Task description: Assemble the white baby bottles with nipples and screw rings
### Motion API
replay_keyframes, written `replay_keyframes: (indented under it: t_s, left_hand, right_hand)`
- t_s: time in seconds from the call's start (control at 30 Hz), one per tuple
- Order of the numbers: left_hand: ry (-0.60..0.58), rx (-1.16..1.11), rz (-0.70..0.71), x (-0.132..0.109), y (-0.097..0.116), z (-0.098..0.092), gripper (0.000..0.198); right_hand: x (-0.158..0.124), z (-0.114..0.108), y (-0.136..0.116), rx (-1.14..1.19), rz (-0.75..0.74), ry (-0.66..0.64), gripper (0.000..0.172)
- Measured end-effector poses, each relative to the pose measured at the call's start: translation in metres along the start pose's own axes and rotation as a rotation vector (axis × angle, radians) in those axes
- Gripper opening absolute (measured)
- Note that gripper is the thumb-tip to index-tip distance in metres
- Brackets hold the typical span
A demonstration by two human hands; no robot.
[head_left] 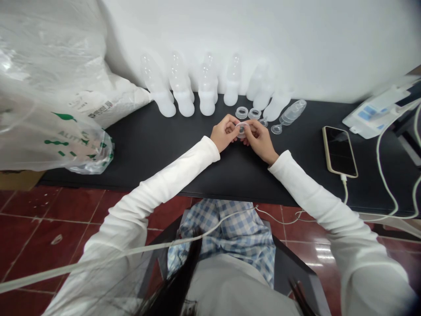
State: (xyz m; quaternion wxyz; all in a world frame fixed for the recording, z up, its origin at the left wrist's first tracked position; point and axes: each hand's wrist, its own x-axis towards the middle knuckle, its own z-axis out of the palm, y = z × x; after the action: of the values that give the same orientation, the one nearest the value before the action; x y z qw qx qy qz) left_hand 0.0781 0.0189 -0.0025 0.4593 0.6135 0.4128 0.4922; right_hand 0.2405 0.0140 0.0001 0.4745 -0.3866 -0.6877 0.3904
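A small clear plastic ring (pixel 242 130) is pinched between my two hands above the black table. My left hand (pixel 225 133) grips its left side, thumb on top. On the other side my right hand (pixel 259 139) holds it with thumb and fingers. Just beyond lie two similar clear rings (pixel 241 113), side by side. Past my right fingers rests a clear tapered plastic piece (pixel 292 113) with a round flanged end (pixel 276 129). Another small clear piece (pixel 263 122) is partly hidden behind my right hand.
Several translucent white bottle-shaped pieces (pixel 207 90) stand along the wall. Large plastic bags (pixel 79 123) cover the table's left end. To the right lie a phone (pixel 340 151) on a charging cable (pixel 379 162) and a white box-like item (pixel 371 114). A cable crosses my lap.
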Motion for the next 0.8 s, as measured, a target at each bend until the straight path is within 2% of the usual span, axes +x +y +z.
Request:
replay_keyframes:
  t_s: [0.2, 0.4, 0.6, 0.8]
  left_hand:
    - [0.02, 0.006, 0.011, 0.0005, -0.0013, 0.0018, 0.021]
    - [0.077, 0.041, 0.048, 0.001, -0.0038, 0.0034, 0.026]
    - [-0.013, -0.032, -0.042, 0.0015, -0.0013, 0.0016, 0.021]
    - [-0.015, 0.04, -0.012, 0.0002, 0.0031, -0.0014, 0.017]
  right_hand:
    - [0.0, 0.0004, -0.0007, 0.021, 0.02, -0.019, 0.048]
    - [-0.0045, 0.004, -0.0072, -0.096, 0.011, -0.023, 0.044]
    - [-0.0026, 0.0027, -0.0029, -0.07, 0.03, 0.022, 0.05]
    - [-0.0012, 0.0006, 0.0009, -0.033, 0.035, -0.003, 0.047]
